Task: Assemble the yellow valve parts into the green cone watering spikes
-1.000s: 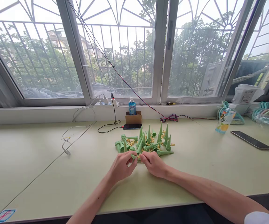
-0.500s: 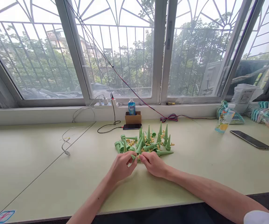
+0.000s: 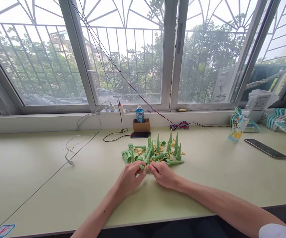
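Left hand (image 3: 130,173): fingers pinching green spike (image 3: 141,167). Right hand (image 3: 165,174): fingers gripping yellow fitting (image 3: 147,167), apparently joining both; next move calls for steady pressure. More spikes (image 3: 158,142): twelve o'clock.

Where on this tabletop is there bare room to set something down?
Between the loose cable plug and the left hand, and right of the green spikes as far as the phone near the drink bottle. It is crowded just past that and the right hand, where spikes and yellow pieces are jumbled.
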The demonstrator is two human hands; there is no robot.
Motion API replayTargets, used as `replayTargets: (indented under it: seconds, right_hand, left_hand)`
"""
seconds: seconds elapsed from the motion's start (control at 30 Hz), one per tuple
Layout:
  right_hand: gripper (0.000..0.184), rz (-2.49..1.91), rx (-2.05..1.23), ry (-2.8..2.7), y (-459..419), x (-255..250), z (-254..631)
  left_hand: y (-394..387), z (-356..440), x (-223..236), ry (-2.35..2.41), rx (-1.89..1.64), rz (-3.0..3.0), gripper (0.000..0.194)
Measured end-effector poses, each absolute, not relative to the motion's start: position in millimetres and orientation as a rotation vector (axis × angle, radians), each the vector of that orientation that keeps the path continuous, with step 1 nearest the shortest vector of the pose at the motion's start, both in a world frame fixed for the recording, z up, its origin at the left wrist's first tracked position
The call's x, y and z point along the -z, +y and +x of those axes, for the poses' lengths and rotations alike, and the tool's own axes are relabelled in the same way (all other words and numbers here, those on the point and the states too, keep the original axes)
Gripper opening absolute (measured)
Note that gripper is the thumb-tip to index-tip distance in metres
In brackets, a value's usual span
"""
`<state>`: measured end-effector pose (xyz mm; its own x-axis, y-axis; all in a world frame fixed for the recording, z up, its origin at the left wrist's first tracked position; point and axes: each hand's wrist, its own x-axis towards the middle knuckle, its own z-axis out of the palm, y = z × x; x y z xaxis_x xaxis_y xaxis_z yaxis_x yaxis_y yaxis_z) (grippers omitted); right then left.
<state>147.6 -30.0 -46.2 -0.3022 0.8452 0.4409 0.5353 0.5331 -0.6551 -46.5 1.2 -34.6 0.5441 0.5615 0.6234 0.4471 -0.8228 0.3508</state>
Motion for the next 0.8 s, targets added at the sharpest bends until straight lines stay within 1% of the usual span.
replayTargets:
  seconds: [0.8]
  right_hand:
    - [0.038,-1.13,-0.498,-2.006,-30.4,44.6,148.8]
  left_hand:
    - [0.4,-45.1,37.0,0.929,-1.092,2.604,0.01]
